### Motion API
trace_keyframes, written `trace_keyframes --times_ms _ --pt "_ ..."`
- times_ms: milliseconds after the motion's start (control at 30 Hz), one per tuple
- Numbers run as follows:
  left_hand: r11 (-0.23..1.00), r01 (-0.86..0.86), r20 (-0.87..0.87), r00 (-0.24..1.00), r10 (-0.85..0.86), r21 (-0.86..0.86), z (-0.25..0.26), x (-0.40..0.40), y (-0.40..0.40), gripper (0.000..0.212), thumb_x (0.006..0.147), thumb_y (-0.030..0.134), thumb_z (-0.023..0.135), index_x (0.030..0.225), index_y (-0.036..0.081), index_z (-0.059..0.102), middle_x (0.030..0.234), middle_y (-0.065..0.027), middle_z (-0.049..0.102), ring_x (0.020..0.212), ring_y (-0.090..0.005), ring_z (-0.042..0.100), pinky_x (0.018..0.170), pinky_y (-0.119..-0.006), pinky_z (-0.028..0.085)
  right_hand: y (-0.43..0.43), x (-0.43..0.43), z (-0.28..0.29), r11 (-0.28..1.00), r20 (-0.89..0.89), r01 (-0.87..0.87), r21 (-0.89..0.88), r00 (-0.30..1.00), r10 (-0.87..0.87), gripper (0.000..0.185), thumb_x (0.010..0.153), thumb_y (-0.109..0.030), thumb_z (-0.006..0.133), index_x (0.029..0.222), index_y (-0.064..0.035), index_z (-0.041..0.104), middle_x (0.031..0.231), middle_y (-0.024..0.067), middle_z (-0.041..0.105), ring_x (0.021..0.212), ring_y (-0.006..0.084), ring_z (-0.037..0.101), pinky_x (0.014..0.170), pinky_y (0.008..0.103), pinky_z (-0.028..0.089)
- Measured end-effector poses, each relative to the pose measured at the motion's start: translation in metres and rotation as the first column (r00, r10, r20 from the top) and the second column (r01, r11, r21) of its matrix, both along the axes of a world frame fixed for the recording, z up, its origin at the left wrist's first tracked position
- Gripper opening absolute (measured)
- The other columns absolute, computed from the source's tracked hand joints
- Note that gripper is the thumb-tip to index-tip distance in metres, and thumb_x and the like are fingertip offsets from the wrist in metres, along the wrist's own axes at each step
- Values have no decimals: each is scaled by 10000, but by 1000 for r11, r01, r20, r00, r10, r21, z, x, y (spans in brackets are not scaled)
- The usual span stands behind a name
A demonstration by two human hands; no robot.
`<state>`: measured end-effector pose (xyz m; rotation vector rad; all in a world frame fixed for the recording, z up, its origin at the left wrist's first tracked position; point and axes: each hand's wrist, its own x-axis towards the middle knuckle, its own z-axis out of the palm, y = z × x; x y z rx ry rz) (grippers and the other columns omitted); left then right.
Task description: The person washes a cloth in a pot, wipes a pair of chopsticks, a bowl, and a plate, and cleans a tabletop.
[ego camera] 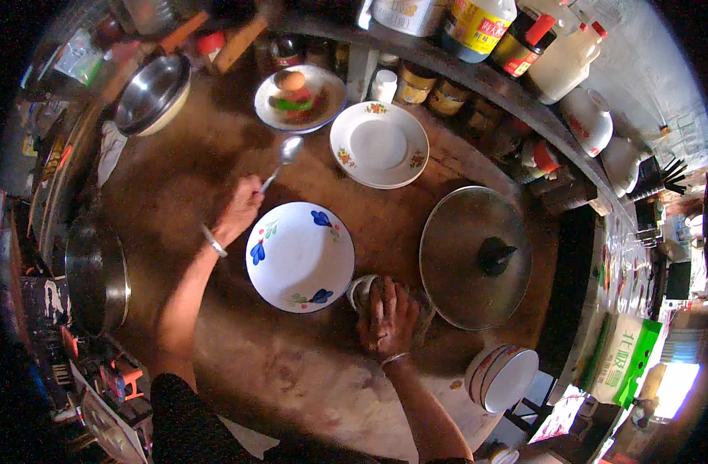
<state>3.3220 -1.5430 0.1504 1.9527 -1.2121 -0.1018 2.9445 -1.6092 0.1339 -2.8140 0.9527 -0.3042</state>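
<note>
My left hand (240, 209) grips the handle of a metal spoon (289, 151), its bowl pointing up and away over the table. Just right of that hand lies a wide white dish (303, 258) with blue flowers and a blue rim; nothing shows in it. Beside the dish's lower right edge, my right hand (389, 316) is curled over a small container with a pale rim (362, 290). My fingers hide most of this container, so its kind and contents are unclear. A glass pot lid (455, 249) with a black knob lies right of my right hand.
Floral white plates (379, 145) and a dish with an egg and vegetables (299, 107) stand farther back. Metal pans (96, 275) line the left. Stacked bowls (507, 380) sit near the right front edge. A shelf (435, 55) with sauce bottles spans the back.
</note>
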Motion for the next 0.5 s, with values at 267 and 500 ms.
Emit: trace_keyframes --times_ms 267,500 --pt "946 -241 87 970 227 215 10 -17 85 136 840 127 573 854 -7 555 635 -149 539 545 -278 542 497 -374 408 1 1 14 999 -69 -31 -16 997 29 716 655 -234 638 1315 -83 402 1407 151 317 1253 354 323 991 533 259" --pt "987 22 -682 725 96 162 37 -105 101 225 908 180 517 1059 17 483 723 -72 597 537 -140 595 408 -235 463 1 3 23 999 -88 -49 -19 995 47 727 665 -246 643 1330 -96 392 1412 149 311 1250 352 339 1000 518 264"
